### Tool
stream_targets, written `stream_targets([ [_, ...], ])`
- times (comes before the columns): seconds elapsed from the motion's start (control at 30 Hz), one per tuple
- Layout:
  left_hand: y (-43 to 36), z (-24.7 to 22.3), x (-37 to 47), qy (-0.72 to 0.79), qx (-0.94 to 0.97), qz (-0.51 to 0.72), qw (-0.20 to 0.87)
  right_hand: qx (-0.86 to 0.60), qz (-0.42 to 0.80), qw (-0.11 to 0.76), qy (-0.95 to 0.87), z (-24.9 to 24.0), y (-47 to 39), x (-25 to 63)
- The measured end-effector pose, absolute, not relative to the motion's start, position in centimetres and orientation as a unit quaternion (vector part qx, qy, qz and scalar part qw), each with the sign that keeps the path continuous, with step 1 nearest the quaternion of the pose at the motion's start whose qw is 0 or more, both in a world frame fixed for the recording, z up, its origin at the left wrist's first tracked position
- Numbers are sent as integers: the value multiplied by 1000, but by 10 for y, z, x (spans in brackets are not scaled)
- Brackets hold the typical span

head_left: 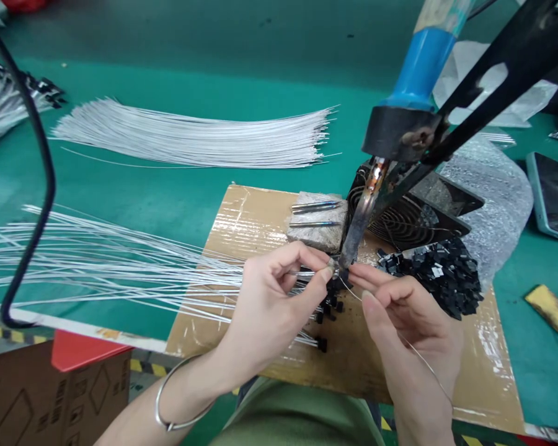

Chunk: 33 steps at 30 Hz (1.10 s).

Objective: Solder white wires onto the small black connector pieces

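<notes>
Left hand (279, 303), right hand (413, 322) with thin wire (419, 354), soldering iron (416, 74)

electronics workshop, mounted soldering iron (411, 77), white wires (199, 137) (a thick sheaf), green workbench (167, 193)

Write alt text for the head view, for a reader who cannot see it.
A person's left hand and right hand work under a blue-handled soldering iron, the right holding thin wire. Beneath them is a cardboard sheet; nearby are a heap of small black parts and a bundle of white wires on a green table.
</notes>
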<state>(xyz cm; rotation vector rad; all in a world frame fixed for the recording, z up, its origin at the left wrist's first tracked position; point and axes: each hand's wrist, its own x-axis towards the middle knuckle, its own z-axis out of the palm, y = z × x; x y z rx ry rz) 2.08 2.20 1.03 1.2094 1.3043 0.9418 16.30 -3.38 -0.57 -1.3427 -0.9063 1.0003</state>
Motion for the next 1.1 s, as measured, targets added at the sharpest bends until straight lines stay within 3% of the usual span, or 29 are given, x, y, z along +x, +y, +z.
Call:
stream_targets([
  [1.1,18,8,19,547,525,394,519,-568,420,584,-400,-8,-37,161],
])
